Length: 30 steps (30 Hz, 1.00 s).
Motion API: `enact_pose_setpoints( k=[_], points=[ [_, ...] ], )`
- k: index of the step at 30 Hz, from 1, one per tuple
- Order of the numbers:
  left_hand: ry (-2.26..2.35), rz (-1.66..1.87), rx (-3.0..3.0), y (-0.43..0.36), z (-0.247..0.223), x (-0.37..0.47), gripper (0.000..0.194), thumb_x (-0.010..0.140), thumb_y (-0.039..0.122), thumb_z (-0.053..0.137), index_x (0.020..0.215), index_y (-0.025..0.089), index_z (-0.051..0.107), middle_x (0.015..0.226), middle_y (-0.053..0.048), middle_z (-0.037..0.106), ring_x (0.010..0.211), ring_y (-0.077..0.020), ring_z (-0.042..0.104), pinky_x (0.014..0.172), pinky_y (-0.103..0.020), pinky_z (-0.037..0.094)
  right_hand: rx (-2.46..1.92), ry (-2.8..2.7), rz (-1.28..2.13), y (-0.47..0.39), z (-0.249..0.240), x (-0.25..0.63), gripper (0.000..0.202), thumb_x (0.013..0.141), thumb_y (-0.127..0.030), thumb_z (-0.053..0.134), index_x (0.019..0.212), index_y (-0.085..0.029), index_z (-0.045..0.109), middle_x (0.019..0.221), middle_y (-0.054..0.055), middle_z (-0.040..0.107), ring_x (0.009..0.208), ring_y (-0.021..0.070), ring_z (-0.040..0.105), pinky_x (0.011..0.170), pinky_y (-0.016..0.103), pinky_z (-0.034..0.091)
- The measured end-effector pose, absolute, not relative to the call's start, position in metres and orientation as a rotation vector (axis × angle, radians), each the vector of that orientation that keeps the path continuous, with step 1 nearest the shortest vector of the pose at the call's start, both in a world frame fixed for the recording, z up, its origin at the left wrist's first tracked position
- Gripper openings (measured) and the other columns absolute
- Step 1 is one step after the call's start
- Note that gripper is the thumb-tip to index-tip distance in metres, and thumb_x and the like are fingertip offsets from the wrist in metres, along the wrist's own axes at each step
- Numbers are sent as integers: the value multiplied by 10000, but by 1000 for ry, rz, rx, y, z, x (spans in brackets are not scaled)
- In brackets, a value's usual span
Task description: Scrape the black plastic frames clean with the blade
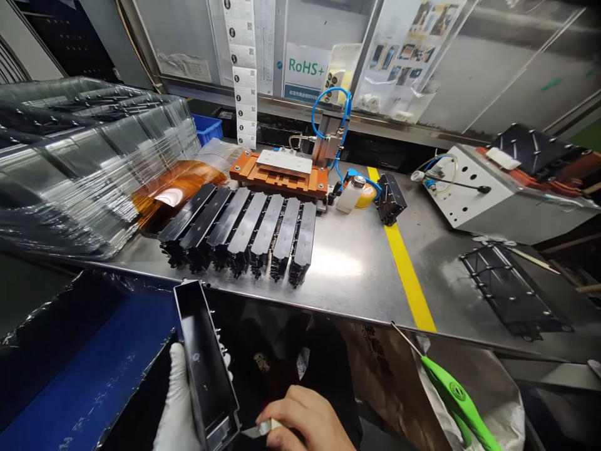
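My left hand (pixel 176 401), in a white glove, is closed around a long black plastic housing (pixel 204 363). The open, hollow side of the housing faces up, and small pegs line its right edge. Low in the view, my bare right hand (pixel 312 419) pinches a small knife (pixel 256 431) with a thin metal blade. The blade tip points left, close to the lower right corner of the housing; whether it touches cannot be made out. Beyond both hands, several similar black housings (pixel 263 232) stand side by side on the metal table (pixel 357 275).
Stacked clear plastic trays (pixel 94 181) rise at the left. An orange fixture (pixel 282 175) with blue air tubing stands behind the row. A white machine box (pixel 488 194) and a black part (pixel 511 291) lie right of the yellow tape (pixel 408 275). A green-handled tool (pixel 457 394) projects beside the front edge.
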<state>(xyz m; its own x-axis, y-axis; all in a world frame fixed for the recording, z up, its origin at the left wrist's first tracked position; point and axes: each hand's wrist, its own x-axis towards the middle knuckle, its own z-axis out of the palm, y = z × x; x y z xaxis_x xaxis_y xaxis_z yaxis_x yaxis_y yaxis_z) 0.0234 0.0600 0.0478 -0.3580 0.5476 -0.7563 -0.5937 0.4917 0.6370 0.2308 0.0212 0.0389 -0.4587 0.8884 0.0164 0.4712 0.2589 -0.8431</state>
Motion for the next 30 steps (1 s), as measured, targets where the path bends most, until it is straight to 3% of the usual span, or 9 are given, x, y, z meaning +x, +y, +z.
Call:
enact_pose_setpoints(
  k=[3,7,10,13,15,19,23,28,30],
  points=[
    [1534,1111,-149,57,38,23,643,745,784,599,1152,292,672,883,9,769,740,-176,710,603,-263,589,-1227,-2128,1025,23,47,227,332,999,-552,475,1054,-337,722,808,-27,725,757,138,702,734,224,511],
    [1524,977,-126,48,21,8,718,695,803,629,1128,234,698,938,-60,774,880,-279,727,613,-341,614,-1198,-2109,908,25,45,225,450,1002,-621,386,1002,-323,723,771,-30,721,701,128,689,662,233,475],
    [1608,1108,0,40,7,-5,597,667,539,830,1184,279,681,1139,-27,756,1155,-312,651,744,-339,628,-1175,-2096,866,28,40,226,483,1001,-636,356,1001,-309,711,759,-25,711,667,125,666,642,236,461],
    [1643,1243,74,35,-2,-12,654,614,358,897,1221,320,656,1265,33,713,1325,-292,537,854,-314,613,-1183,-2106,867,29,36,226,482,1008,-625,349,1006,-300,704,763,-19,709,669,127,663,645,235,460],
    [1576,1225,73,35,-2,-12,593,651,408,876,1196,304,668,1215,27,733,1278,-277,579,843,-293,613,-1172,-2102,880,28,36,225,469,1003,-626,367,999,-301,705,754,-24,711,667,125,670,641,230,459],
    [1349,1098,-14,34,5,-4,514,748,574,761,1125,230,696,1003,-28,776,954,-244,714,671,-264,614,-1211,-2058,894,24,37,221,469,1000,-630,366,981,-310,708,748,-26,709,664,128,670,645,230,462],
    [1208,1181,-111,38,11,1,475,758,565,760,1133,284,682,875,19,755,788,-172,703,594,-219,574,-1302,-2001,927,25,25,222,469,1002,-627,363,960,-318,713,725,-28,686,665,132,658,658,223,473],
    [944,1187,-84,47,18,-4,772,399,613,916,1041,243,702,632,48,617,538,-145,593,433,-245,505,-1787,-1753,962,30,-5,244,554,1005,-646,305,1005,-261,704,856,34,711,799,189,694,713,264,496],
    [883,1171,-125,47,23,-2,796,452,537,928,1155,260,680,665,50,626,534,-134,595,467,-252,531,-1745,-1736,1096,27,-4,250,495,1012,-619,343,1033,-273,697,886,24,704,829,178,689,736,255,496]
  ],
)
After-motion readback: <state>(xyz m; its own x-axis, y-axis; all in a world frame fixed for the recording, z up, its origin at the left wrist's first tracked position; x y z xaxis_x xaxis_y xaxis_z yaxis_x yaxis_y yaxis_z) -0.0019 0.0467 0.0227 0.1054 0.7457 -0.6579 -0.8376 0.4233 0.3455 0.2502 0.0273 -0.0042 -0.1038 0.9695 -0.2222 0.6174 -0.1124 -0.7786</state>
